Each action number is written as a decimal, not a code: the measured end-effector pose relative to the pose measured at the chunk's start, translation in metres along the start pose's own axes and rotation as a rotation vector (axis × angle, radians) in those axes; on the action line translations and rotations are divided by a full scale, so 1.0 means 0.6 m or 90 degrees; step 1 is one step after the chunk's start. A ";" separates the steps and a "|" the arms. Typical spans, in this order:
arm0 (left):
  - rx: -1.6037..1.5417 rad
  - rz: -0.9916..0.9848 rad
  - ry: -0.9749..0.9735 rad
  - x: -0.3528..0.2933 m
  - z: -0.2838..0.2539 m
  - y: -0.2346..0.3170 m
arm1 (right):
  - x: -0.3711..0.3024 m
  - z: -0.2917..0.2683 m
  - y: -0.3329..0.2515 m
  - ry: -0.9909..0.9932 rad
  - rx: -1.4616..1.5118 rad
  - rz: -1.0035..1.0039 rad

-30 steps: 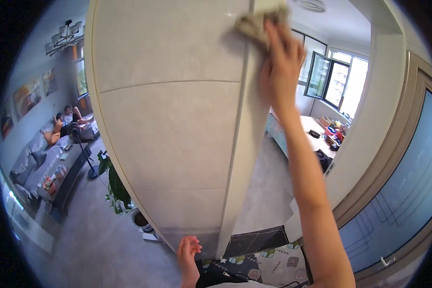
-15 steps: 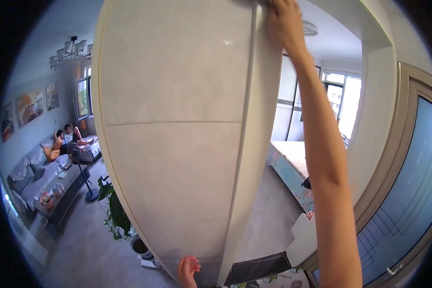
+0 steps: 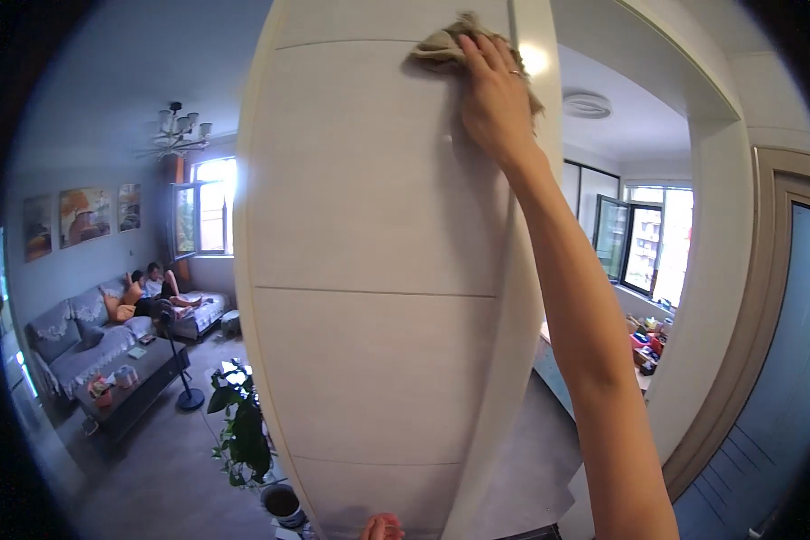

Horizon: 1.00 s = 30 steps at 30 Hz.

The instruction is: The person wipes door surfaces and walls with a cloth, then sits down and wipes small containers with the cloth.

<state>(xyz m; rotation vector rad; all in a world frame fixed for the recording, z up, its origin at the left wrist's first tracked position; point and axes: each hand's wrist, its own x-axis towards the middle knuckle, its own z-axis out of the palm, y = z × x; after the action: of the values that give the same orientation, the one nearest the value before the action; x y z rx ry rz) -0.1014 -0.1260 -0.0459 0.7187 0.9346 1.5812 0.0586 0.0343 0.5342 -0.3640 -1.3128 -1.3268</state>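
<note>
Head view: a greyish-beige cloth is held under the spread fingers of the right hand, high on a pale tiled wall, and is pressed against it near the corner. The cloth is bunched; its middle is covered by the hand, and a frayed corner is seen beyond the wrist side, over the pale edge trim. The thumb is hard to make out. A ring is worn on one finger. The right forearm is cut off by the lower edge, and part of the doorway behind is hidden by it.

Of the left hand, only curled fingers are shown at the lower edge, in front of the foot of the wall; the rest is cut off, and whether anything is held cannot be told.

To the left, a potted plant is partly hidden by the wall. Farther off, two people are seen small on a grey sofa, beside a dark tabletop whose small items are too small to tell. Through the doorway, cluttered objects are partly covered by the forearm. The bluish door is cut off by the dark rim.
</note>
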 end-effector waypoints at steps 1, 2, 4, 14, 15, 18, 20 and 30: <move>-0.021 -0.002 -0.007 0.002 -0.001 0.000 | 0.003 0.020 -0.017 0.017 0.018 -0.003; -0.027 0.000 0.010 0.000 -0.009 0.008 | -0.010 0.033 -0.063 -0.009 0.093 -0.014; -0.054 -0.011 0.023 0.001 -0.018 0.023 | -0.081 0.032 -0.161 -0.095 0.250 -0.073; -0.066 0.001 -0.027 -0.001 -0.054 0.081 | 0.054 0.127 -0.155 0.067 0.146 -0.059; -0.066 0.001 -0.018 0.013 -0.077 0.068 | 0.057 0.141 -0.181 0.068 0.153 -0.055; -0.076 0.003 0.045 0.036 -0.127 0.027 | 0.026 0.150 -0.248 0.004 0.165 -0.103; -0.062 0.003 0.058 0.028 -0.132 0.054 | -0.078 0.117 -0.340 -0.089 0.280 -0.085; -0.032 -0.009 0.032 -0.024 -0.116 0.125 | -0.168 0.063 -0.403 -0.146 0.328 0.004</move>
<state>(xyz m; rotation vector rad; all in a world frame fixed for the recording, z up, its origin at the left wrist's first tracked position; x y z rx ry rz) -0.1944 -0.1594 -0.0159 0.6383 0.9307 1.6117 -0.1337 0.0400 0.3522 -0.1617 -1.7835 -0.9124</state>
